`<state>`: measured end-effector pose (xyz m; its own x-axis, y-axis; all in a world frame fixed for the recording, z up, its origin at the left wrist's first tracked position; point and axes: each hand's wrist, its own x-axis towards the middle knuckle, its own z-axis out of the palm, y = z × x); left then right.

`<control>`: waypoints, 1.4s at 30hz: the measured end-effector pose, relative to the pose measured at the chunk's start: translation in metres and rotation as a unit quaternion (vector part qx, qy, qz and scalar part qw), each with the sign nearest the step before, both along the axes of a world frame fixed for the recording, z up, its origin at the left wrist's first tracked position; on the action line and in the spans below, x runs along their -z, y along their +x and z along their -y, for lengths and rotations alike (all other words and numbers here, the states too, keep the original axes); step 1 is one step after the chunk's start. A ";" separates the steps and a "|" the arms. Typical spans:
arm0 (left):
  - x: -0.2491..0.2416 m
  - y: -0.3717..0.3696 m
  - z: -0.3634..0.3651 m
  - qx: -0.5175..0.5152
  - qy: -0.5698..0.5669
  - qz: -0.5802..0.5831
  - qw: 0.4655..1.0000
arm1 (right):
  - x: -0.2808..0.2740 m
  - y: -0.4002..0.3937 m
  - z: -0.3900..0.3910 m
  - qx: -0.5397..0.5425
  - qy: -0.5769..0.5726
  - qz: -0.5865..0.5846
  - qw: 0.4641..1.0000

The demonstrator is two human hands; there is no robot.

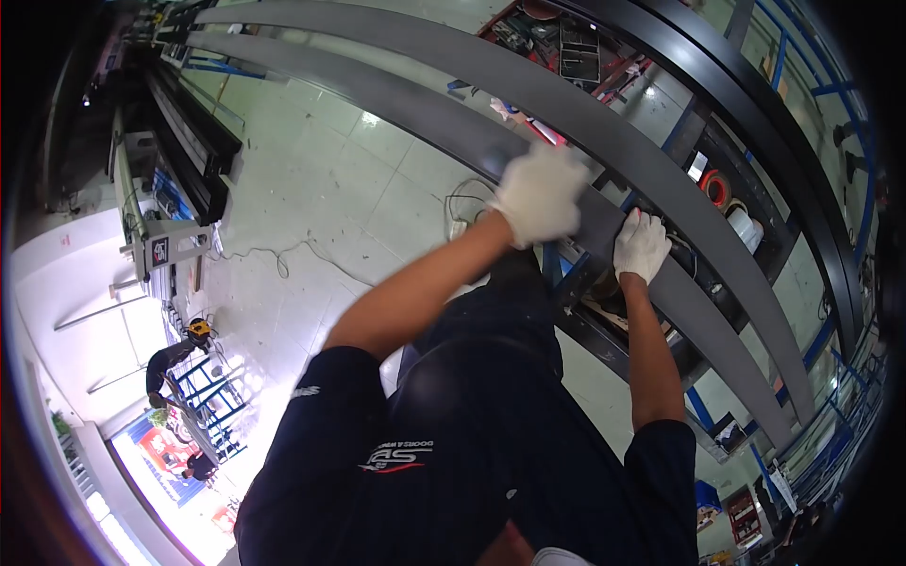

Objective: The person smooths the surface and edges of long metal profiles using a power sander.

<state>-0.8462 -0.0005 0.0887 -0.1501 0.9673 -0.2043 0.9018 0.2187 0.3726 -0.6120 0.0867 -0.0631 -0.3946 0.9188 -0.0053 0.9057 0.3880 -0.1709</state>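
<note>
A long grey flat profile, bowed by the wide lens, lies in front of me. My right hand, in a white glove, grips this profile with its fingers curled over the far edge. Over the same profile, my left hand is smeared by motion. It also wears a white glove; its fingers, and whether they touch the profile or hold anything, cannot be made out. Beyond runs a second grey profile, with a gap between the two.
Farther out lies a black profile. Below the profiles are a red tape roll and a red tray of tools. A cable trails over the tiled floor. Left stands a machine; another person bends beside blue racks.
</note>
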 end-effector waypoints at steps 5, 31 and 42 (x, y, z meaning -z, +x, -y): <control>-0.004 0.051 -0.019 0.069 0.008 0.045 0.997 | 0.011 0.012 0.000 -0.021 0.015 -0.024 0.999; 0.012 -0.044 0.005 0.002 0.018 -0.043 0.999 | -0.003 0.000 0.001 0.005 -0.005 0.024 1.000; 0.004 -0.238 0.041 -0.128 -0.033 -0.149 0.980 | -0.001 -0.002 0.000 0.011 0.007 0.022 1.000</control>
